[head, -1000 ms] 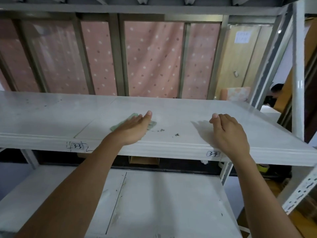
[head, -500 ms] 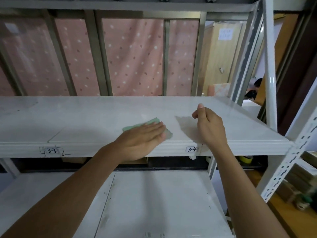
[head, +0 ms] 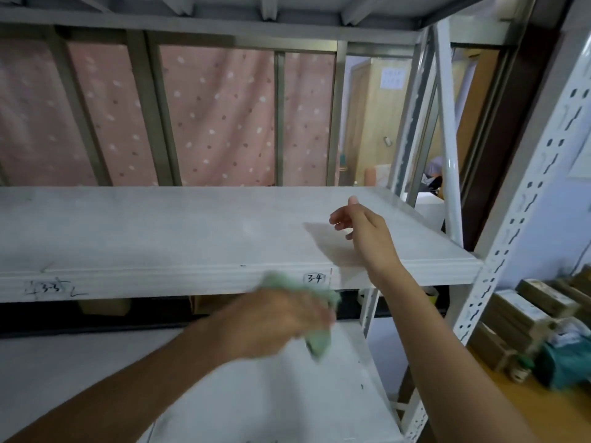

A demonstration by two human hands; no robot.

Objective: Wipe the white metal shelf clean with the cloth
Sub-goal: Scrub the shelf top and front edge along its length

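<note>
The left hand [head: 271, 321] has left the top of the white metal shelf [head: 160, 231] and now sits blurred below its front edge at lower centre, gripping the bunched green cloth [head: 316, 343]. The right hand [head: 367, 231] has lifted, fingers loosened.

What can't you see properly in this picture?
- Head view: the left hand and the green cloth it grips are motion-blurred; fingers cannot be told apart.
- The paper on the door is too small to read.
- The person in the back room is mostly hidden by the shelf post.
- Boxes under the white shelf are in dark shadow.
</note>
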